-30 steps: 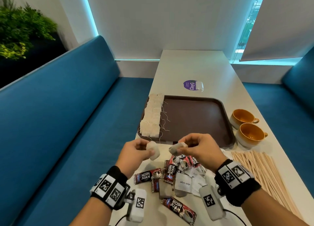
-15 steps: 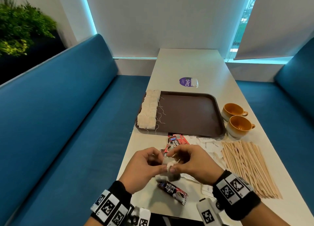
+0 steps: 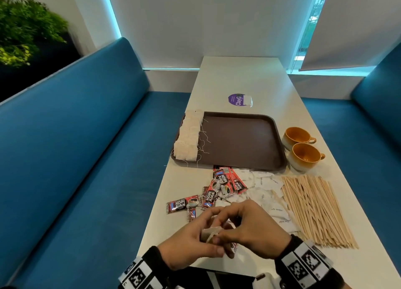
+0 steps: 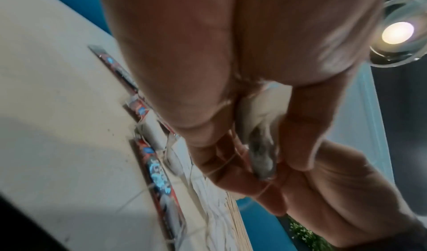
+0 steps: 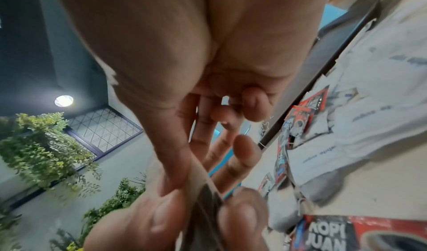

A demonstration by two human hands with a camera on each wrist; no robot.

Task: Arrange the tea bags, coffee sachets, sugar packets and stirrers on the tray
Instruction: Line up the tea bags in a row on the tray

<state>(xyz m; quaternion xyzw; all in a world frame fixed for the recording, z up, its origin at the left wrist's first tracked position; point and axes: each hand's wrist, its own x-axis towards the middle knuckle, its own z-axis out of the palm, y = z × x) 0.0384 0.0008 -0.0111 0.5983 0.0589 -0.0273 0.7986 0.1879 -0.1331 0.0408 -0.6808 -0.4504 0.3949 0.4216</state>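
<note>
My left hand (image 3: 191, 248) and right hand (image 3: 252, 232) both pinch one tea bag (image 3: 209, 234) above the table's (image 3: 249, 80) near edge; my fingers (image 3: 217, 215) hide most of it. Brown tray (image 3: 238, 141): tea bags (image 3: 188, 136) line its left edge only. Coffee sachets (image 3: 219, 186), sugar packets (image 3: 267, 191) and stirrers (image 3: 314, 206) lie on the table just beside the tray.

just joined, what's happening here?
A person is sorting drink supplies onto a brown tray. Both hands, left hand and right hand, pinch one tea bag above the table's near edge. A row of tea bags already lines the tray's left side. Coffee sachets, sugar packets and stirrers lie on the table.
</note>
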